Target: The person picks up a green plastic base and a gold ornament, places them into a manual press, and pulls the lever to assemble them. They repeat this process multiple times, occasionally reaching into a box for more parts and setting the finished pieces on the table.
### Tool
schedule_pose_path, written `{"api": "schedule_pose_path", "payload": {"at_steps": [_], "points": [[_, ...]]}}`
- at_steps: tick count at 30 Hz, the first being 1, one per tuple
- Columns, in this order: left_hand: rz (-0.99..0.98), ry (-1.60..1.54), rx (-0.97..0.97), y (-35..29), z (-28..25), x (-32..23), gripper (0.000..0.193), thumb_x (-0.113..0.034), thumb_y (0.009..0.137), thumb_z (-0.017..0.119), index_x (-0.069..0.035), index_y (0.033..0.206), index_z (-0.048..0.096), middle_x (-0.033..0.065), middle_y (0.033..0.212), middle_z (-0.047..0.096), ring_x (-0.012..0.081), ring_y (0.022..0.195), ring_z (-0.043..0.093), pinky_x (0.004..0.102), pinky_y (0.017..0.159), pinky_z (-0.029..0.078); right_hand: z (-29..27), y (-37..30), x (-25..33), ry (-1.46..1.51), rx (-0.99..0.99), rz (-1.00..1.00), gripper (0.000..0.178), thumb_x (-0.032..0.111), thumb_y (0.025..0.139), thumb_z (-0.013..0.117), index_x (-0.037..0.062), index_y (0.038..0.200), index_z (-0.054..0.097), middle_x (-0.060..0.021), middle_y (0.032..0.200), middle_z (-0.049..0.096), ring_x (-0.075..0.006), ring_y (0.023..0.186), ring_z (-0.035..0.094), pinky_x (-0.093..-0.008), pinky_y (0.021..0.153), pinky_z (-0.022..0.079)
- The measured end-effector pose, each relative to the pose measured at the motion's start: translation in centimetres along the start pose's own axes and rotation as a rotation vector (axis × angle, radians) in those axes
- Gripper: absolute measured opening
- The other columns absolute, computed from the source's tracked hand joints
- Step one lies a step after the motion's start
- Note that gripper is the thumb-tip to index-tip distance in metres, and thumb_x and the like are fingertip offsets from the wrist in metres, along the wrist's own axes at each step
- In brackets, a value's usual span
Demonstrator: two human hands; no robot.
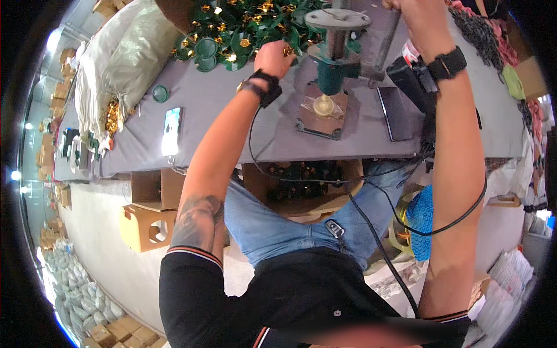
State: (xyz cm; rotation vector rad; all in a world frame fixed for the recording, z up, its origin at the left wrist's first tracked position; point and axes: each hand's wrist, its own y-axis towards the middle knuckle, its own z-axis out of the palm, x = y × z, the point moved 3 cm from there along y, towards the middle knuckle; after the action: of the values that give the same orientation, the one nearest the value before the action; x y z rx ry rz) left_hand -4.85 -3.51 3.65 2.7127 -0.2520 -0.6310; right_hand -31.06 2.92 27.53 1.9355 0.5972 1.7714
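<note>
My left hand (pixel 272 60) is closed, with a small gold piece (pixel 288 51) at its fingertips, beside the heap of dark green round pieces with gold parts (pixel 246 37). To its right stands a hand press (pixel 331 72) with a green body and a round metal plate (pixel 337 20) on top. Under its ram a pale brass-coloured die (pixel 324 105) sits on a brown base plate (pixel 321 124). My right hand (pixel 419 22) is raised at the top edge, fingers curled around the upper end of the press lever (pixel 387 43); the fingertips are partly cut off.
A phone with a lit screen (pixel 172 131) and a dark phone (pixel 394 113) lie on the grey-covered table (pixel 226 142). White sacks (pixel 125 52) stand at the left. Black cables (pixel 371 220) hang across my lap. An open carton (pixel 261 194) is under the table.
</note>
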Motion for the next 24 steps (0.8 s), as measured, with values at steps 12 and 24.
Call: {"api": "schedule_pose_path", "payload": {"at_steps": [12, 24], "points": [[0.121, -0.493, 0.341, -10.2, -1.7, -7.2, 0.031, -0.021, 0.076, 0.086, 0.001, 0.094, 0.074, 0.0107, 0.070, 0.066, 0.0195, 0.061, 0.061, 0.0339, 0.059, 0.049, 1.9, -4.3, 3.7, -0.014, -0.081, -0.111, 0.019, 0.028, 0.106, 0.058, 0.0089, 0.106, 0.059, 0.0037, 0.074, 0.047, -0.0040, 0.057, 0.043, -0.0213, 0.050, 0.036], [0.217, -0.639, 0.251, -11.0, -1.6, -7.8, 0.031, -0.019, 0.078, 0.085, -0.001, 0.098, 0.072, 0.0139, 0.074, 0.065, 0.0251, 0.066, 0.062, 0.0372, 0.063, 0.050, 2.0, -27.0, -0.1, -0.481, 0.301, -0.576, 0.023, 0.007, 0.078, 0.069, 0.0146, 0.098, 0.060, -0.0034, 0.086, 0.059, -0.0266, 0.083, 0.064, -0.0509, 0.088, 0.050]]}}
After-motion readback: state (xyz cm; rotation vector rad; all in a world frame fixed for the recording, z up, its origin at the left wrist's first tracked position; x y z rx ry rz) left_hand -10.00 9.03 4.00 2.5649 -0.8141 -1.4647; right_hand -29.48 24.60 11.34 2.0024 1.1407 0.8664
